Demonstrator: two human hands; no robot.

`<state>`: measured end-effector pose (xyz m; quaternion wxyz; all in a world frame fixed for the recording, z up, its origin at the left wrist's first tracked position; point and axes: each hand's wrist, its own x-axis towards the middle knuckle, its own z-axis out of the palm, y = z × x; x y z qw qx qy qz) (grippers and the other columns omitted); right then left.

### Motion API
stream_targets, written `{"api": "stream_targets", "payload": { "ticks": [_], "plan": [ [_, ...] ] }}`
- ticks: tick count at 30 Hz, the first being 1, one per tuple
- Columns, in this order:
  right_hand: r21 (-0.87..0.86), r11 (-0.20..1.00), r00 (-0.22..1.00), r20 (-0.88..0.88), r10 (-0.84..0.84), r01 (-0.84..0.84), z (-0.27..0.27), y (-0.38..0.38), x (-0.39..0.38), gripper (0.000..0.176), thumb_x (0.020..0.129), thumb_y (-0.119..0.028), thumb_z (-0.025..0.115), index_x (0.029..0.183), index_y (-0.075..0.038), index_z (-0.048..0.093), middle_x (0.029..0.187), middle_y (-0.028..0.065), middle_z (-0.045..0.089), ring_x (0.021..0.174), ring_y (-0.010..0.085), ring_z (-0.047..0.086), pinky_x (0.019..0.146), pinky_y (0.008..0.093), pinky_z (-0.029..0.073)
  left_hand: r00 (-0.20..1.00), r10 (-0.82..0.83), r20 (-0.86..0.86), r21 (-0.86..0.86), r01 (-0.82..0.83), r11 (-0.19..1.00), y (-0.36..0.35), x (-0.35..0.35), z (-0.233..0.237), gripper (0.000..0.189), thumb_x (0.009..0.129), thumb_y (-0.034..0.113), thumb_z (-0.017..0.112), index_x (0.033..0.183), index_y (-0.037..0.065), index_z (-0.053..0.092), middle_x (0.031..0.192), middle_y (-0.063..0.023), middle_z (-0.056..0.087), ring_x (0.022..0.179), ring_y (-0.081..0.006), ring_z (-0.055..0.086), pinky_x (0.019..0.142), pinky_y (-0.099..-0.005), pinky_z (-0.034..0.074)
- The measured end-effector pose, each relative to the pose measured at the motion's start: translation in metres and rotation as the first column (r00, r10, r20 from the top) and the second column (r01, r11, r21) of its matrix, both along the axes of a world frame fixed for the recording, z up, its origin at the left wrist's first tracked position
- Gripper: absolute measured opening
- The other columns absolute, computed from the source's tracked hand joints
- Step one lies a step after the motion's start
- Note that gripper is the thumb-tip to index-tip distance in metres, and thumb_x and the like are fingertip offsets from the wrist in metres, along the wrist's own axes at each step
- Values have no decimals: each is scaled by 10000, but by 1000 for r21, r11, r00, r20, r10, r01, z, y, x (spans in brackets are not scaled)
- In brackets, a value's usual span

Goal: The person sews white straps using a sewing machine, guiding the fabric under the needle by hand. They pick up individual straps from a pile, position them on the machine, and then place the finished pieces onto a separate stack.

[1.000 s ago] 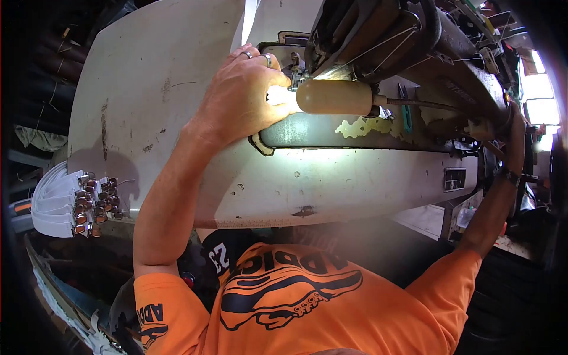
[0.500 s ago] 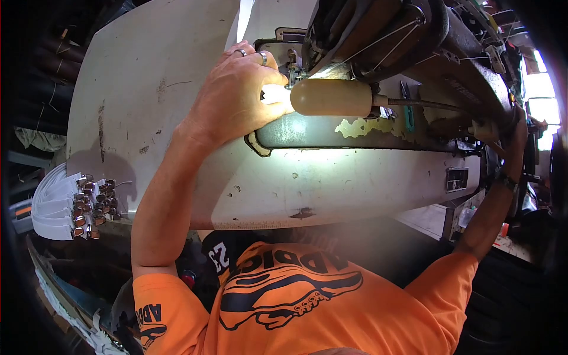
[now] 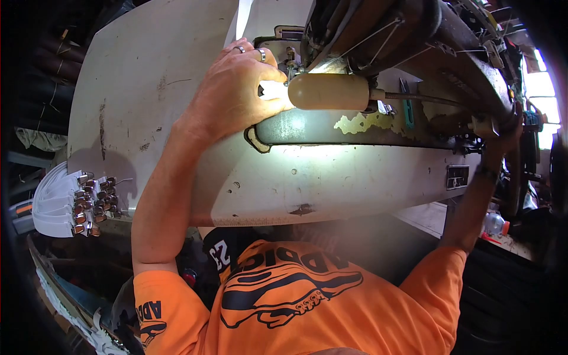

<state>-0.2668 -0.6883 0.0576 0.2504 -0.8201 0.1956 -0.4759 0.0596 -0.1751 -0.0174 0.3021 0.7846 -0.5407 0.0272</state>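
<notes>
My left hand [image 3: 234,89] is at the needle area of a sewing machine [image 3: 438,50], its thumb and fingers closed on a white strap [image 3: 274,90]. Brightly lit, the strap shows between thumb and forefinger; a white length [image 3: 243,19] sticks up beyond the knuckles. Two rings are on this hand. At the machine's far right end, my right hand [image 3: 504,141] is closed on the handwheel [image 3: 520,171], with its fingertips mostly hidden. A beige lamp head [image 3: 328,92] covers part of the stitching spot.
A bundle of white straps with metal clips [image 3: 83,201] hangs at the table's left edge. Teal-handled snips [image 3: 408,112] lie on the machine bed [image 3: 319,131]. The worn white table [image 3: 160,112] surrounds it. A red-capped bottle [image 3: 496,225] stands at lower right.
My right hand has moved down and nearer my body at the handwheel, with the forearm shifting left. My left hand keeps its hold on the strap, almost unmoved.
</notes>
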Motion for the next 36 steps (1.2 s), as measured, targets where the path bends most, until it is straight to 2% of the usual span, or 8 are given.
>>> {"api": "stream_targets", "payload": {
  "ticks": [1, 2, 6, 11, 17, 21, 24, 36],
  "plan": [
    [294, 954, 974, 227, -14, -55, 1, 20, 16, 628, 1035, -436, 493, 1536, -59, 475, 1488, 221, 546, 1381, 368, 537, 1178, 526, 407, 1000, -8, -4, 7, 8, 1000, -1, 0, 1, 311, 750, 318, 859, 945, 79, 825, 991, -76, 741, 1023, -315, 640, 1084, -408, 444],
    [541, 822, 898, 431, -89, -178, 3, 32, 30, 626, 1033, -419, 488, 1534, -44, 474, 1489, 222, 545, 1385, 370, 532, 1183, 529, 399, 1000, -11, -4, 17, 11, 1000, -1, 1, 3, 317, 747, 323, 860, 945, 78, 826, 993, -76, 742, 1023, -315, 639, 1081, -408, 446],
    [719, 668, 876, 434, -213, -194, 12, 45, 30, 635, 1026, -415, 475, 1518, -12, 482, 1482, 220, 552, 1376, 368, 538, 1180, 531, 399, 1000, -6, 14, 36, 5, 999, 0, 0, 2, 334, 742, 339, 861, 954, 83, 831, 1006, -72, 745, 1026, -316, 637, 1075, -406, 448],
    [793, 595, 879, 372, -300, -133, 10, 28, 15, 661, 1007, -473, 505, 1468, 0, 517, 1461, 213, 569, 1369, 365, 543, 1177, 525, 402, 1000, -3, 22, 36, 2, 999, -1, 4, 0, 332, 737, 323, 854, 969, 86, 834, 1014, -74, 746, 1051, -312, 633, 1061, -411, 467],
    [745, 633, 900, 401, -171, -212, 3, 15, 11, 684, 983, -489, 548, 1449, 12, 520, 1456, 204, 571, 1372, 366, 535, 1179, 537, 395, 999, 18, 32, 33, -19, 999, -2, 3, -1, 321, 736, 301, 840, 979, 90, 836, 1019, -73, 748, 1065, -314, 632, 1051, -412, 483],
    [736, 652, 878, 421, -228, -184, 6, 33, 23, 691, 980, -486, 547, 1453, 16, 511, 1462, 212, 560, 1375, 373, 529, 1186, 541, 386, 999, 8, 31, 39, -9, 999, -3, 8, -2, 336, 728, 317, 844, 989, 105, 840, 1004, -74, 748, 1058, -316, 635, 1046, -417, 489],
    [751, 636, 886, 403, -230, -177, 2, 16, 13, 698, 980, -487, 540, 1457, 21, 500, 1459, 220, 557, 1375, 378, 527, 1191, 541, 380, 999, 21, 35, 41, -22, 999, -3, 5, 0, 200, 745, 210, 858, 881, 76, 794, 989, -43, 718, 999, -239, 612, 1021, -394, 485],
    [750, 639, 913, 364, -186, -169, 3, -6, 4, 652, 987, -494, 531, 1405, 6, 546, 1409, 201, 595, 1314, 364, 573, 1168, 534, 397, 1000, 23, 15, 65, -24, 998, -7, 14, -1, 244, 729, 209, 874, 892, 42, 801, 984, -55, 739, 994, -248, 627, 990, -396, 494]
  ]
}}
